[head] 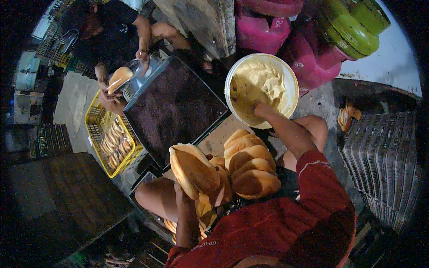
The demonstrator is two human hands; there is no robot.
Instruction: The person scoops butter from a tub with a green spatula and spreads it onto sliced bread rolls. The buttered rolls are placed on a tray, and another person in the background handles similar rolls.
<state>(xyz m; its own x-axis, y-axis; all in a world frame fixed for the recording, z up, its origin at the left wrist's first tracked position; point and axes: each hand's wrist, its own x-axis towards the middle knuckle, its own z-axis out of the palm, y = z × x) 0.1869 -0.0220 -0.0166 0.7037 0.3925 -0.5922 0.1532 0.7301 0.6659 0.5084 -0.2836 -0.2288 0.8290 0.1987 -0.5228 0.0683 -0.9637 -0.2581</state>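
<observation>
My left hand [182, 191] grips a split bread bun [194, 167] from below, its cut side facing up. The bun hides most of those fingers. My right hand [263, 110] reaches inside a white plastic bucket [295, 83] of pale yellow cream [268, 75]. Its fingertips are shaded and partly hidden, so whether they hold a tool is unclear. Between my arms lies a pile of golden buns [253, 164], overlapping one another. Part of another bun [224, 182] shows just right of the held one.
A dark-topped table [174, 104] stands ahead. Across it a co-worker [110, 40] holds a bun [120, 79] with clear plastic. A yellow crate [129, 160] contains wrapped bread. Pink gas cylinders [263, 31] and a green one [352, 30] stand behind the bucket; stacked trays [378, 160] are at right.
</observation>
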